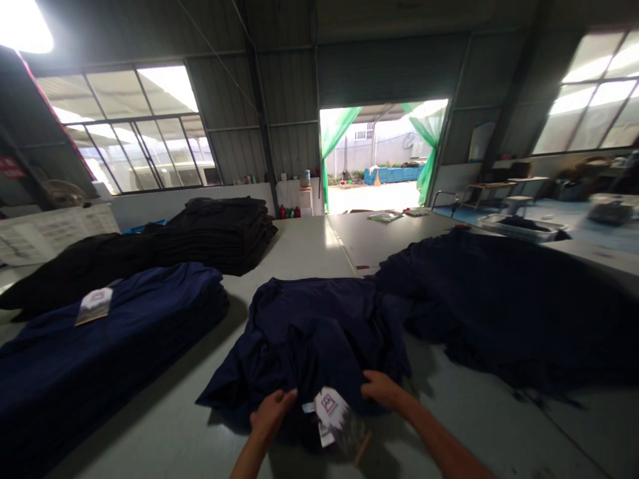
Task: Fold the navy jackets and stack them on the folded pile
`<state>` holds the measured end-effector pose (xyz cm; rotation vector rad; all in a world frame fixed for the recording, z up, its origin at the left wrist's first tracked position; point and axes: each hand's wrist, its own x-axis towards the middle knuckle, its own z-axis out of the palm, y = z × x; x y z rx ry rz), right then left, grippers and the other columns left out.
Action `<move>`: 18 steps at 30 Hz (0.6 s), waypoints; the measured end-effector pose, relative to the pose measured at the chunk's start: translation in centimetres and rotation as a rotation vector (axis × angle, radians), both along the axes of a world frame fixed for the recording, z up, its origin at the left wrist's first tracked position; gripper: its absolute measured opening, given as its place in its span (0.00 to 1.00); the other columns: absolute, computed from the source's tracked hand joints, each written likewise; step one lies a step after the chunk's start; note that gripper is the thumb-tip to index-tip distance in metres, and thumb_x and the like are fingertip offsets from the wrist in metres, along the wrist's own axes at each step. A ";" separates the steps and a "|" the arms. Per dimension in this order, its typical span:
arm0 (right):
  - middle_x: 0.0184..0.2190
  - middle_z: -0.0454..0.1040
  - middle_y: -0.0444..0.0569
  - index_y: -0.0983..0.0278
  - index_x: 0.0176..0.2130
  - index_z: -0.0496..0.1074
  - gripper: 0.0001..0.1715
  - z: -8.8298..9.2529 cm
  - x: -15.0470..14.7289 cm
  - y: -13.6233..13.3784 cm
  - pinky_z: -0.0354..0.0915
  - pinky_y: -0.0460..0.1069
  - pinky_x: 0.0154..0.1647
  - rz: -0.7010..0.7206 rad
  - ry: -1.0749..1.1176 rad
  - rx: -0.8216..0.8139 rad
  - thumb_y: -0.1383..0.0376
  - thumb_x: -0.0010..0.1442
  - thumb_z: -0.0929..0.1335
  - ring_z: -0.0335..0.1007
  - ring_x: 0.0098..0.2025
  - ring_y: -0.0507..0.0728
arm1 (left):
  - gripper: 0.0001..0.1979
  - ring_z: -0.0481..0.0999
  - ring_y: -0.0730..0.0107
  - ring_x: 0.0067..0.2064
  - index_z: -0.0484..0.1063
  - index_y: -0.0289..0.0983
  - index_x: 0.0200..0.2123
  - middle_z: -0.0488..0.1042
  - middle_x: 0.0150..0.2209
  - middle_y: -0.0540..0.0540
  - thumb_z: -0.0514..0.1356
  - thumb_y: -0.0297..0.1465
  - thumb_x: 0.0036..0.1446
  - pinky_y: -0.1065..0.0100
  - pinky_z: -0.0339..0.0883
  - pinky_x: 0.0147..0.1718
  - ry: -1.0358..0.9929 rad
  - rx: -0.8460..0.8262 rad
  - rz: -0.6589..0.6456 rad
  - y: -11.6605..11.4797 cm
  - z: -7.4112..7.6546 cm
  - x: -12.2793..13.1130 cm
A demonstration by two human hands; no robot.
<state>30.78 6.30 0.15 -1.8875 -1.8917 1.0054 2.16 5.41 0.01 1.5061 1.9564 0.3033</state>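
A crumpled navy garment [309, 339] lies on the grey table [164, 426] right in front of me. My left hand [272, 411] grips its near edge with fingers curled into the cloth. My right hand [382, 388] pinches the fabric a little to the right. Between the two hands a white paper hang tag [329, 406] dangles from the garment, with a clear plastic piece below it.
A neat stack of folded navy garments [100, 346] with a tag on top sits at left. Behind it stand stacks of black garments [219, 229]. A loose heap of navy garments [504, 306] spreads at right. An open doorway [379, 156] with green curtains is far ahead.
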 end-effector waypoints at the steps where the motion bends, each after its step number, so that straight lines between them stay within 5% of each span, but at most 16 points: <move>1: 0.34 0.76 0.50 0.67 0.35 0.73 0.17 0.1 -0.2 -0.2 0.64 0.48 0.38 -0.016 -0.009 -0.017 0.60 0.46 0.64 0.70 0.39 0.59 | 0.14 0.72 0.53 0.45 0.72 0.39 0.31 0.77 0.37 0.46 0.55 0.40 0.45 0.53 0.59 0.47 0.021 -0.017 0.001 -0.5 0.1 0.4; 5: 0.40 0.74 0.55 0.67 0.42 0.70 0.22 -0.1 -1.8 -1.1 0.61 0.51 0.44 -0.081 -0.046 0.053 0.58 0.48 0.65 0.68 0.45 0.61 | 0.24 0.68 0.48 0.51 0.69 0.37 0.44 0.74 0.45 0.40 0.60 0.37 0.40 0.50 0.54 0.50 0.099 -0.034 0.030 -2.2 0.0 1.8; 9: 0.45 0.72 0.51 0.64 0.44 0.68 0.21 -0.5 -2.6 -2.1 0.59 0.49 0.48 -0.064 0.016 0.158 0.66 0.47 0.65 0.66 0.48 0.57 | 0.24 0.65 0.59 0.54 0.66 0.37 0.48 0.70 0.51 0.43 0.55 0.32 0.45 0.62 0.56 0.52 0.033 0.070 0.051 -3.2 -0.9 1.2; 13: 0.40 0.74 0.48 0.64 0.44 0.67 0.20 -0.6 -1.4 -3.0 0.61 0.46 0.44 -0.108 0.034 0.127 0.68 0.49 0.62 0.69 0.43 0.55 | 0.22 0.69 0.63 0.51 0.66 0.36 0.46 0.73 0.47 0.46 0.53 0.33 0.45 0.69 0.61 0.49 -0.196 0.314 0.145 -4.2 -2.1 -0.1; 18: 0.44 0.73 0.53 0.66 0.54 0.57 0.31 -0.9 -1.0 -4.3 0.59 0.48 0.47 -0.193 -0.017 0.080 0.74 0.50 0.57 0.68 0.46 0.55 | 0.25 0.70 0.62 0.50 0.64 0.33 0.48 0.73 0.46 0.44 0.55 0.33 0.43 0.69 0.63 0.47 -0.278 0.281 0.222 -5.4 -2.5 0.7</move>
